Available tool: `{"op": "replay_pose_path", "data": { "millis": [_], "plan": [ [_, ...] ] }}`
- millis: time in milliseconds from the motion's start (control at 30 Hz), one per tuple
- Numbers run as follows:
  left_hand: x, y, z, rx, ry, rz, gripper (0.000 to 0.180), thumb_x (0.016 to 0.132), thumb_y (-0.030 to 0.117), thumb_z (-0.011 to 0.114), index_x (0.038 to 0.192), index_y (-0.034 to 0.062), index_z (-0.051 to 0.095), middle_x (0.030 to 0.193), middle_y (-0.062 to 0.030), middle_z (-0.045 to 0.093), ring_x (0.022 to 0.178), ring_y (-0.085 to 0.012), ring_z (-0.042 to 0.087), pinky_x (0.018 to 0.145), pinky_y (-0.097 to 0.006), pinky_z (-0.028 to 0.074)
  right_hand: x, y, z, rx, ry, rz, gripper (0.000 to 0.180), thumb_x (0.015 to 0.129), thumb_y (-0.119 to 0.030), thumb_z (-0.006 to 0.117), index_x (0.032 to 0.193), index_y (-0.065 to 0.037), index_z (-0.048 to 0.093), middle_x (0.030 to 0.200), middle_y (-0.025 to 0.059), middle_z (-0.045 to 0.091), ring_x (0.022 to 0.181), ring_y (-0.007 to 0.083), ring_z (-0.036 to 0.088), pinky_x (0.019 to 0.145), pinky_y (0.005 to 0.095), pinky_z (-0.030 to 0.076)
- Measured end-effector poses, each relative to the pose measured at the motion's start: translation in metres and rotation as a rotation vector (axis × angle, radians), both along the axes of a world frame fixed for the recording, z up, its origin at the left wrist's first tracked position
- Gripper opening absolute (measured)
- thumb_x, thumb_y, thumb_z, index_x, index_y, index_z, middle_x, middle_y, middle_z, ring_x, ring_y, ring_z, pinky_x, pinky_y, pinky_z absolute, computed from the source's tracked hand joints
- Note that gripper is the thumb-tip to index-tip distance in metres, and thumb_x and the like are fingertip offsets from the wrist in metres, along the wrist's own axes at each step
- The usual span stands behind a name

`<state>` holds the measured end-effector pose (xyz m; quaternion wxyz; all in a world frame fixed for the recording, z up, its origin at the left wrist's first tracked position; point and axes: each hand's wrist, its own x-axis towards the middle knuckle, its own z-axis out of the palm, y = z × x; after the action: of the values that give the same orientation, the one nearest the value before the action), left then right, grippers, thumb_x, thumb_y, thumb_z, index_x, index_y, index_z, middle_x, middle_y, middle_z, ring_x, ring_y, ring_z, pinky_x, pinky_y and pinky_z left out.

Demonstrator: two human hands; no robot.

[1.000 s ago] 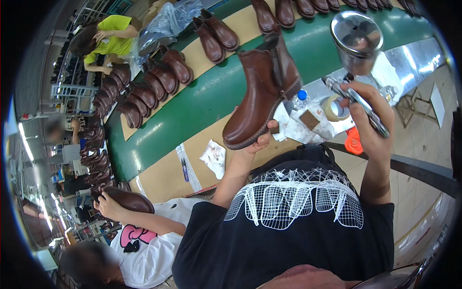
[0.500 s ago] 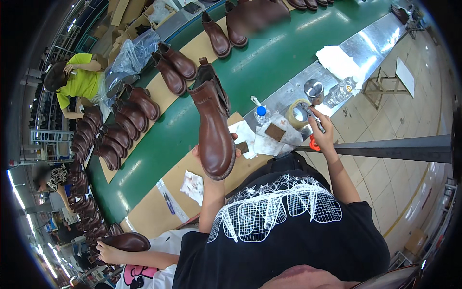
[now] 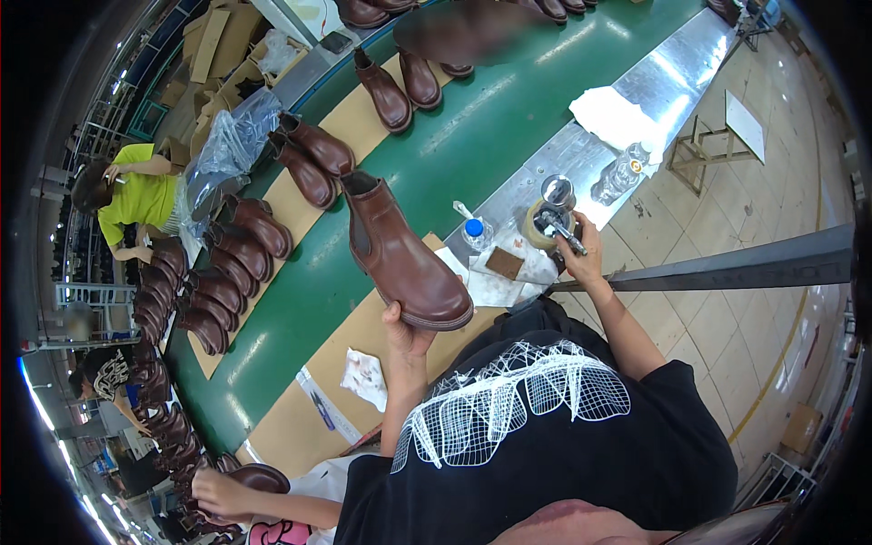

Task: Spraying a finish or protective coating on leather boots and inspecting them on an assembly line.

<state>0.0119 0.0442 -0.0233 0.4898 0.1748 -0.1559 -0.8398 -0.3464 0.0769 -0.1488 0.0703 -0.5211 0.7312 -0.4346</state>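
Observation:
A brown ankle boot [image 3: 409, 263] is held up over the near bench, tilted with its toe toward the lower right. My left hand [image 3: 409, 338] grips it from below, near the toe and sole. In my right hand [image 3: 581, 256] is a slim dark-and-silver brush-like tool [image 3: 569, 236]. Its far end is over a round pale-yellow container [image 3: 530, 229]; whether it touches the inside is unclear. Just beyond stands a shiny metal cup [image 3: 557, 191]. Left of my right hand, a brown scouring pad [image 3: 504, 263] lies on stained white cloths [image 3: 490, 289].
A blue-capped bottle [image 3: 475, 232] and a clear bottle [image 3: 619, 174] stand on the metal bench edge [image 3: 536, 163]. More brown boots [image 3: 313, 159] line the green table [image 3: 490, 118]. A person in yellow-green [image 3: 136, 195] is far left; another person's hand [image 3: 218, 495] is lower left.
The boot has turned, its toe swinging to the right, and my left hand's hold now shows below it. My right hand has moved slightly left, bringing the tool from the metal cup to the yellow container.

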Motion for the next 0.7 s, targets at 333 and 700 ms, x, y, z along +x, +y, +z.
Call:
{"op": "replay_pose_path", "data": {
  "millis": [333,700],
  "plan": [
    [0.019,0.002,-0.033,0.162,0.045,0.023,0.073,0.077,0.018,0.074,0.141,0.0009,0.044,0.138,-0.017,0.056,0.126,-0.0342,0.056,0.11,-0.052,0.043,0.005,0.04,0.023,-0.054,0.277,-0.014,0.066,0.081,-0.021,0.08,0.134,0.004,0.049,0.106,0.022,0.062,0.097,0.0329,0.062,0.081,0.041,0.051],
    [0.029,0.02,-0.024,0.186,-0.142,-0.067,0.069,0.076,0.015,0.074,0.137,-0.002,0.048,0.132,-0.0165,0.06,0.121,-0.0309,0.06,0.107,-0.047,0.047,0.081,-0.003,0.05,0.379,0.055,0.457,0.04,0.084,-0.017,0.074,0.12,-0.005,0.06,0.106,0.0185,0.064,0.078,0.0309,0.069,0.069,0.0385,0.056]
  ]
}}
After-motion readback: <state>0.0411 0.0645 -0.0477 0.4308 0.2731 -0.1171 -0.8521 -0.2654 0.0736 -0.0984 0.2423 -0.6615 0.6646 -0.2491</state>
